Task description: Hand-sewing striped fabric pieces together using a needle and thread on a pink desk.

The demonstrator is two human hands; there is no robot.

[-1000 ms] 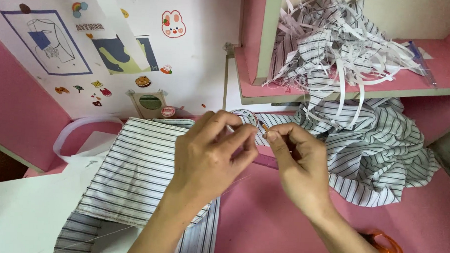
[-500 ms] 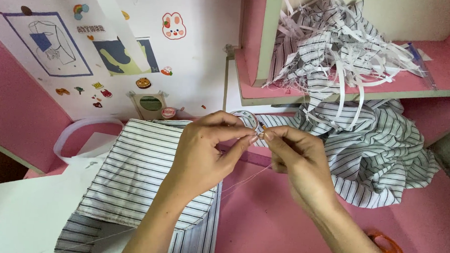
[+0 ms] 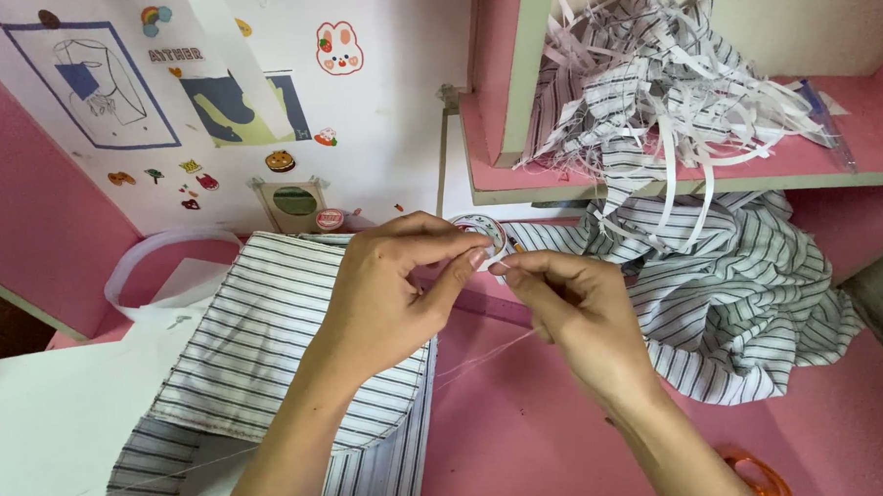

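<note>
Thread (image 3: 487,349), thin and pale, is pinched between the fingertips of both hands above the middle of the pink table (image 3: 542,437). The left hand (image 3: 386,295) and right hand (image 3: 576,316) are closed, tips nearly touching. Striped fabric (image 3: 262,340) is spread beneath the left hand; orange scissors (image 3: 761,484) lie at the table's near right corner.

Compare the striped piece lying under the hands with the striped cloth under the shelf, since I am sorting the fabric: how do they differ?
The striped piece lies spread flat with a curved lower edge; the striped cloth is a crumpled heap. The left hand hovers over the flat piece, while the heap lies beyond the right hand, partly under cut strips hanging off the shelf. Both are white with dark stripes.
</note>
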